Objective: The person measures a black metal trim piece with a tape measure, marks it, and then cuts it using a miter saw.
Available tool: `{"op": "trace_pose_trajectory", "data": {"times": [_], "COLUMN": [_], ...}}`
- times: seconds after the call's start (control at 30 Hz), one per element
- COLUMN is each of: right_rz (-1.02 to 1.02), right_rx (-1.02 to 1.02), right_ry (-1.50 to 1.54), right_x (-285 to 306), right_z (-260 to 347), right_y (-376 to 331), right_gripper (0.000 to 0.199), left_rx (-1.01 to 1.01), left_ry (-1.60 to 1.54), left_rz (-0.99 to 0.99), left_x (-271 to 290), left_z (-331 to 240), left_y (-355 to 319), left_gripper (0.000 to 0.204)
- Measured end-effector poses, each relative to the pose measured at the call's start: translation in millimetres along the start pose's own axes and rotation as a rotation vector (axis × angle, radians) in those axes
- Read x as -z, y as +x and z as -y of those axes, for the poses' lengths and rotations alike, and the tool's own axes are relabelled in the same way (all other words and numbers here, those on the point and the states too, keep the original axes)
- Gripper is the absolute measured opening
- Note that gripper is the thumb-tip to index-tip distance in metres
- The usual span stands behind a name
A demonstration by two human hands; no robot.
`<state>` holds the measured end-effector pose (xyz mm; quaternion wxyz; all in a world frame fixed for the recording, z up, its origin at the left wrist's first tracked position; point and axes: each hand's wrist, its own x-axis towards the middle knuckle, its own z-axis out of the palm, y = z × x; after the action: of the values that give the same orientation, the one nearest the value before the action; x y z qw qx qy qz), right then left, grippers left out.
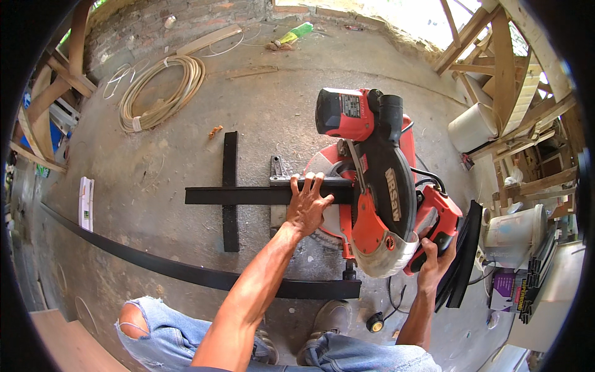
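On a concrete floor [180, 149], a black profile strip [248, 196] is being clamped against the metal fence [282, 180] of a miter saw [358, 115] under the left hand [307, 208], while the trigger handle [445, 232] is being gripped in the closed right hand [437, 260]. Beyond the saw base's left edge, the strip is being supported by a crosswise black bar [230, 226]; firm seating is being demanded, with fingers being kept well clear of the blade guard [400, 195].

Bar [260, 196] lies across strip [230, 226] and saw [393, 186].

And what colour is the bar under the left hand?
The bar is black, clearest in the head view.
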<state>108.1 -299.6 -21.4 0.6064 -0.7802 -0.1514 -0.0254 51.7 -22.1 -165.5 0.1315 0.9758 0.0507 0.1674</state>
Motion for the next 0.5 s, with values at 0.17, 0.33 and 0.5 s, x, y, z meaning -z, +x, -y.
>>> {"op": "trace_pose_trajectory", "data": {"times": [0.17,0.33,0.5], "right_rz": [-0.031,0.021,-0.017], "right_rx": [-0.04,-0.039,-0.06], "right_ry": [-0.039,0.071,0.06], "right_x": [-2,-7,-8], "right_z": [18,41,39], "right_y": [19,43,36], "right_gripper": [0.057,0.047,0.045], "left_rx": [0.019,0.036,0.036], "left_ry": [0.007,0.024,0.012], "left_rz": [-0.003,0.026,0.036], "left_x": [-1,0,1], "left_z": [-2,-3,-3], "left_y": [1,1,2], "left_gripper": [0.023,0.025,0.025]}}
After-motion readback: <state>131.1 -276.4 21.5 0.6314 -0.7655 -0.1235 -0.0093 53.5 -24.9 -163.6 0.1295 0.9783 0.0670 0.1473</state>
